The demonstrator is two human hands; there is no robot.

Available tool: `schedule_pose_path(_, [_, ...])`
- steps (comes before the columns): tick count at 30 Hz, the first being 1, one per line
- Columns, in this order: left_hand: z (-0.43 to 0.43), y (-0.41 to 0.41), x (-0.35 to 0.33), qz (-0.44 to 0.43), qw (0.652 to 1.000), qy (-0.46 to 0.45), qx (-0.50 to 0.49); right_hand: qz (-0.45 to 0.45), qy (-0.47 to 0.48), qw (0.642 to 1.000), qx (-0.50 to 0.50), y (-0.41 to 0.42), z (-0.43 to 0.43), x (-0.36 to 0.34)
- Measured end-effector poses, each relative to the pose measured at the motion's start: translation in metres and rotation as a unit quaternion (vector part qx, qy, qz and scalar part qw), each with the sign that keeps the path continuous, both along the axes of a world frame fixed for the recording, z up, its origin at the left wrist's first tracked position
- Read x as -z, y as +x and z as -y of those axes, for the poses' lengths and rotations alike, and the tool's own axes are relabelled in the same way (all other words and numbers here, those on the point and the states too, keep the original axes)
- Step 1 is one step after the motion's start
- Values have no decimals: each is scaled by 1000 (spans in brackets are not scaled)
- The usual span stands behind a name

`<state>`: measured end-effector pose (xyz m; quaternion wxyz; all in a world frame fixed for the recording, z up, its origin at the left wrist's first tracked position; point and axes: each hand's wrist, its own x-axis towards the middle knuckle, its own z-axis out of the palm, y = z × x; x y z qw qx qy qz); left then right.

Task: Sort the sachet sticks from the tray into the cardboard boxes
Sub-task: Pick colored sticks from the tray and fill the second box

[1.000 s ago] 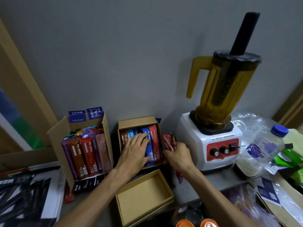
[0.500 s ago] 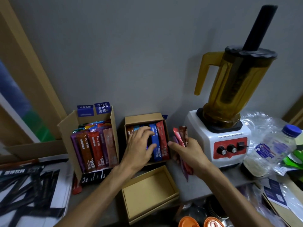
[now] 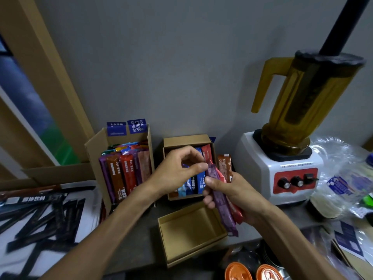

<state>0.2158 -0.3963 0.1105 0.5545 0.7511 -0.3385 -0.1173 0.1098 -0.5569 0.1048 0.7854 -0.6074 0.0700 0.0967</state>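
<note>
Right hand (image 3: 236, 195) curls round a bundle of sachet sticks (image 3: 232, 211), held between small box (image 3: 185, 140) and empty box (image 3: 187, 229); left hand (image 3: 175, 172) thumb and forefinger pinch the purple stick (image 3: 221, 201) at its top. Hands screen part of small box; blender (image 3: 260, 172) just right, fuller box (image 3: 94, 146) left

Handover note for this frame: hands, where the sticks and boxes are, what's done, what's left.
Right hand: grips a bundle of sachet sticks, with the purple stick in front.
Left hand: thumb at the purple stick's top end; a firm pinch is not clear.
Tall box: packed with upright sticks.
Middle box: part filled with blue and red sticks.
Front box: nothing inside.
Tray, far left: many black sticks lie on it.
Left to do: box the held bundle, then clear the tray.
</note>
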Motion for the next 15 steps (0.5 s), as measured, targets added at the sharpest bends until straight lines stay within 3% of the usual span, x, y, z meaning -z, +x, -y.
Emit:
schedule_pose_path(5, [2,-4,0,12,999,25,39,19,-23,999,-10,1,-6,-2])
schedule_pose_path(7, [-4,-1,-5,20,999,-17,28,4,-6,1000,-26,-4,-2,-1])
schedule_pose_path(9, [-13,4,-13,-34,994,-106,0,-23,31,999,-23,-10,5,3])
schedule_pose_path(11, [-25,5,-19,-66,986,-156,7,-34,59,998,6,-14,11,6])
schedule_pose_path(15, [-46,-5,-12,-97,987,-121,49,-26,11,994,105,-12,17,-1])
